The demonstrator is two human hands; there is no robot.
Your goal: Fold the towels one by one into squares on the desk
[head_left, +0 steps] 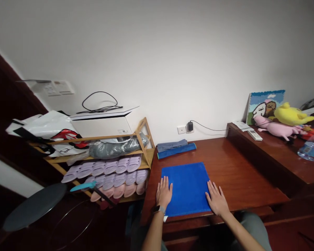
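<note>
A blue cloth (188,190) lies spread flat on the reddish-brown wooden table (240,181), close to its front edge. My left hand (164,191) rests flat over the cloth's left edge with the fingers stretched out; a watch is on that wrist. On the opposite side, my right hand (216,198) lies flat with its fingers spread, at the cloth's right edge and partly on the wood. A small white tag (165,219) sticks out at the cloth's near left corner. Neither hand grips anything.
Behind the cloth lie a folded grey-blue cloth (172,145) and a rolled blue cloth (177,151). A shoe rack (146,139) with slippers stands left. On the raised right ledge are a remote control (255,135), plush toys (290,114) and a plastic bottle (311,150). A charger (190,126) is plugged in.
</note>
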